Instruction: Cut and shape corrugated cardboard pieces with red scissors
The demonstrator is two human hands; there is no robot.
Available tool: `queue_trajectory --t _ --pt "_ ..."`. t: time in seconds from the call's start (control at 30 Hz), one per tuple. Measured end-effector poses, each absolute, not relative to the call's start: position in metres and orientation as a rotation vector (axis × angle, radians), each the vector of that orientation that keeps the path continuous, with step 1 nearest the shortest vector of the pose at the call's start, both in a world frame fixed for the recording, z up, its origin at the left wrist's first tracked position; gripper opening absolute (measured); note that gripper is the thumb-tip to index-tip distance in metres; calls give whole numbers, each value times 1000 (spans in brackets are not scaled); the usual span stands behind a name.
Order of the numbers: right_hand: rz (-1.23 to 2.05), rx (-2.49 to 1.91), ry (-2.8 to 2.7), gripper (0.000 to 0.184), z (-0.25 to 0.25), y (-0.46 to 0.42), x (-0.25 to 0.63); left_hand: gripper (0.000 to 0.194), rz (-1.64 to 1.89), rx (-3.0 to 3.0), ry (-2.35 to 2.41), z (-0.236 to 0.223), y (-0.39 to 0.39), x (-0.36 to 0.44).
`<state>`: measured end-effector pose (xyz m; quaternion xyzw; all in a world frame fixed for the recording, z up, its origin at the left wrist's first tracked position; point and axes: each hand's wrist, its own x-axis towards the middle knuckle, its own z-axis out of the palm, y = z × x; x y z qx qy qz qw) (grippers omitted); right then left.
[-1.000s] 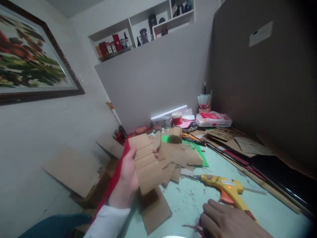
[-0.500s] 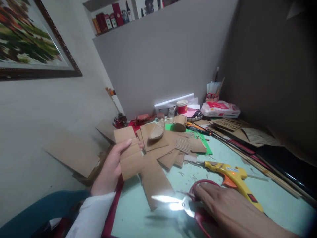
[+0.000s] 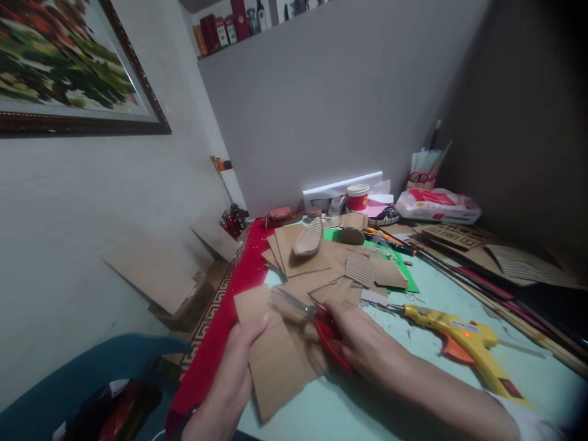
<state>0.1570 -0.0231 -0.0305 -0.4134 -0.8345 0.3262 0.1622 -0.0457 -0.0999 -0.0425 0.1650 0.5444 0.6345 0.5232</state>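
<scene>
My left hand [image 3: 234, 367] grips a brown corrugated cardboard piece [image 3: 271, 355] by its left edge, thumb on top, low over the near part of the table. My right hand [image 3: 362, 343] is closed around the red handles of a pair of scissors [image 3: 316, 318]. The scissors' metal blades point left and reach over the top edge of the cardboard piece. More cardboard scraps [image 3: 321, 257] lie in a heap just beyond both hands.
A yellow glue gun [image 3: 463, 346] lies to the right on the pale green table [image 3: 404, 380]. A green sheet [image 3: 399, 263], a red-and-white cup [image 3: 357, 197], a white packet [image 3: 436, 205] and flat cardboard sheets lie farther back. A red cloth [image 3: 229, 306] edges the table's left side.
My right hand has picked the scissors up from the table and brought them left to the cardboard. My left hand has lowered the cardboard toward me.
</scene>
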Motion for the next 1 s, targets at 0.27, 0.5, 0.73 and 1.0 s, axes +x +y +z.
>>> queue_trajectory --t 0.27,0.5,0.73,1.0 --pt "1225 -962 -2139 8 -28 -48 159 76 1562 439 1255 -39 -100 -23" --pt "1728 -803 -1700 32 -2 -63 181 85 1640 675 1155 -8 -97 13" --pt "1701 -877 -1355 53 -13 -64 200 87 1583 980 1290 10 -78 44" --pt "1377 -958 -1496 34 -17 -59 230 67 1409 654 890 3 -58 62"
